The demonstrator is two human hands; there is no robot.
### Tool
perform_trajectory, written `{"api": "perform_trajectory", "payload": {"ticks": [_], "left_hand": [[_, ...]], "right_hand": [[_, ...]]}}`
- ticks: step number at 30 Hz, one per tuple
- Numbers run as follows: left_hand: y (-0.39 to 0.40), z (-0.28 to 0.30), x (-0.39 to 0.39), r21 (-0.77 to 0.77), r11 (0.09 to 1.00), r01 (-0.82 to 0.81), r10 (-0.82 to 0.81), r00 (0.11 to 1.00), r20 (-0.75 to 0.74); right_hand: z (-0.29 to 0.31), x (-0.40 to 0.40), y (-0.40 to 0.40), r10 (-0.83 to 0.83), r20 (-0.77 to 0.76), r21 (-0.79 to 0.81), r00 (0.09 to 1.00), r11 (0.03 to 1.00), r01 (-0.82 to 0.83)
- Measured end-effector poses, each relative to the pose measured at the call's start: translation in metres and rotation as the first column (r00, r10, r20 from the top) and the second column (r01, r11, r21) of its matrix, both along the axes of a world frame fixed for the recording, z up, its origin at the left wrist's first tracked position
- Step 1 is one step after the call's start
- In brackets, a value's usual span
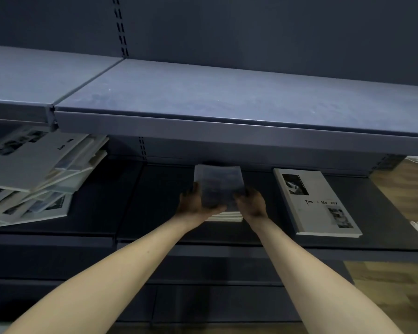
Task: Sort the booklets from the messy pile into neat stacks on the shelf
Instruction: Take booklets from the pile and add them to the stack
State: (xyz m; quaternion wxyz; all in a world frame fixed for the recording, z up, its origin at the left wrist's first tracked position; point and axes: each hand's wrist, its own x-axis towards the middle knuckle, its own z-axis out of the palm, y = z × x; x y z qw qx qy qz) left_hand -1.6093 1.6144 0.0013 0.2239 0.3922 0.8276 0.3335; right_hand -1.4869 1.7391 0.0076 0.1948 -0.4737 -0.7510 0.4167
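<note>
small booklet stack [219, 186] left of Memory book [316, 201] | left hand [196, 201], right hand [251, 201] clasp its sides | light, slippery covers; hold the edges

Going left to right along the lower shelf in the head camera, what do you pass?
Messy pile of booklets → left hand → booklet held over the middle stack → right hand → grey-covered stack.

Both hands reach into the dark shelf [155, 213] under a grey upper shelf [227, 97]. The left hand [198, 203] and the right hand [251, 204] hold a blurred booklet [219, 182] by its two sides, above a small neat stack [225, 216]. A messy pile [34, 174] lies at the left. A grey booklet with photos [316, 201] lies flat at the right.
</note>
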Motion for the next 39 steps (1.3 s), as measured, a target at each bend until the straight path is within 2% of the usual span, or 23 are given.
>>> {"api": "perform_trajectory", "payload": {"ticks": [4, 9, 12, 15, 17, 20, 24, 26, 29, 32, 34, 39], "left_hand": [[0.005, -0.007, -0.004, -0.050, 0.999, -0.004, 0.000, 0.996, -0.084], [0.014, -0.020, -0.006, -0.079, 0.996, -0.040, 0.026, 0.985, -0.168], [0.012, -0.018, -0.008, -0.078, 0.996, -0.033, 0.019, 0.986, -0.163], [0.010, -0.019, -0.012, -0.009, 1.000, 0.007, -0.008, 0.997, -0.078], [0.009, -0.021, -0.015, 0.038, 0.998, 0.042, -0.043, 0.999, 0.014], [0.013, -0.023, -0.015, 0.056, 0.997, 0.046, -0.051, 0.995, 0.081], [0.021, -0.030, -0.010, 0.049, 0.999, 0.017, -0.019, 0.999, 0.038], [0.023, -0.031, -0.008, 0.052, 0.999, -0.013, 0.008, 0.996, 0.088], [0.024, -0.032, -0.008, 0.073, 0.997, -0.028, 0.011, 0.975, 0.223], [0.020, -0.029, -0.006, 0.013, 1.000, -0.004, 0.002, 0.990, 0.142], [0.020, -0.030, -0.008, -0.073, 0.997, 0.018, -0.017, 1.000, 0.017], [0.015, -0.021, -0.012, -0.123, 0.991, 0.048, -0.044, 0.998, 0.036]], "right_hand": [[-0.004, -0.007, 0.004, 0.031, 0.061, 0.048, 0.998, 0.998, -0.034], [-0.018, -0.007, 0.007, 0.117, 0.216, 0.180, 0.969, 0.971, -0.157], [-0.021, -0.005, 0.006, 0.079, 0.145, 0.167, 0.986, 0.981, -0.103], [-0.028, -0.002, 0.009, 0.055, 0.038, 0.169, 0.998, 0.984, -0.061], [-0.030, 0.003, 0.006, 0.112, 0.025, 0.180, 0.993, 0.977, -0.114], [-0.030, 0.010, 0.002, 0.227, -0.010, 0.086, 0.974, 0.970, -0.225], [-0.025, 0.012, 0.004, 0.362, 0.098, 0.071, 0.927, 0.927, -0.369], [-0.020, 0.013, 0.005, 0.415, 0.150, 0.073, 0.898, 0.901, -0.428], [-0.016, 0.017, 0.004, 0.445, 0.121, 0.068, 0.887, 0.888, -0.455], [-0.013, 0.016, 0.003, 0.434, 0.150, 0.090, 0.888, 0.889, -0.449], [-0.011, 0.015, 0.000, 0.422, 0.151, 0.099, 0.894, 0.893, -0.439], [-0.008, 0.014, -0.001, 0.429, 0.180, 0.079, 0.885, 0.891, -0.448]]}}
